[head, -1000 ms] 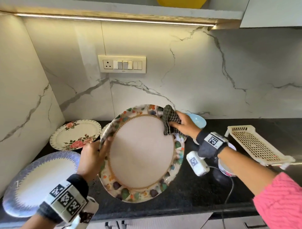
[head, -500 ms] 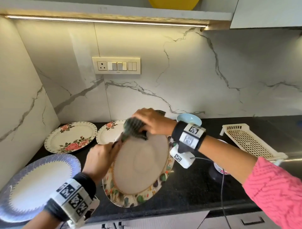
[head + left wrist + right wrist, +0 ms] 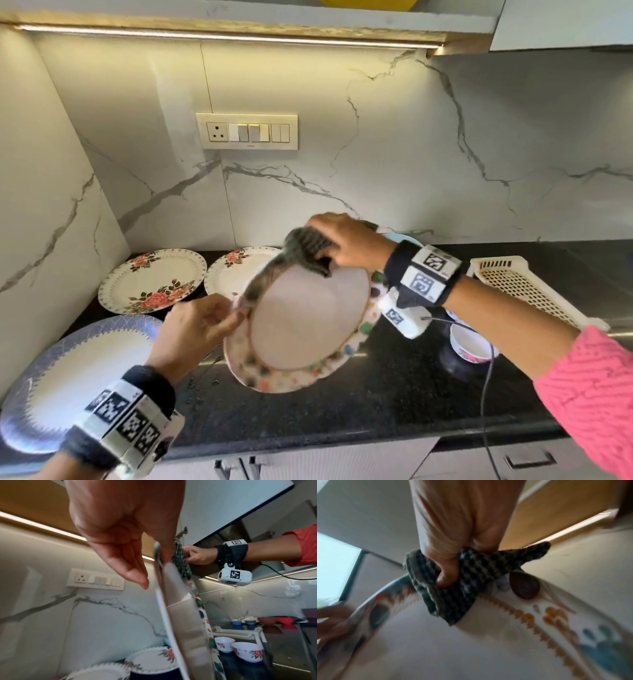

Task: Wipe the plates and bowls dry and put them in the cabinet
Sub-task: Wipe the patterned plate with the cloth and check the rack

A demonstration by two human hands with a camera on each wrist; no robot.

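I hold a large plate with a colourful leaf-patterned rim tilted above the black counter. My left hand pinches its left rim; in the left wrist view the plate is edge-on, with my left hand pinching its rim. My right hand grips a bunched dark checked cloth and presses it on the plate's top rim. Part of the cloth trails down the left rim. In the right wrist view my right hand curls round the cloth on the plate.
Two floral plates and a large blue-rimmed plate lie on the counter to the left. A light blue bowl, a floral bowl and a cream slotted tray stand on the right. Cabinets hang overhead.
My right hand has swept the cloth from the plate's upper right rim across to its top left. The plate has tipped flatter and sits lower in the view.
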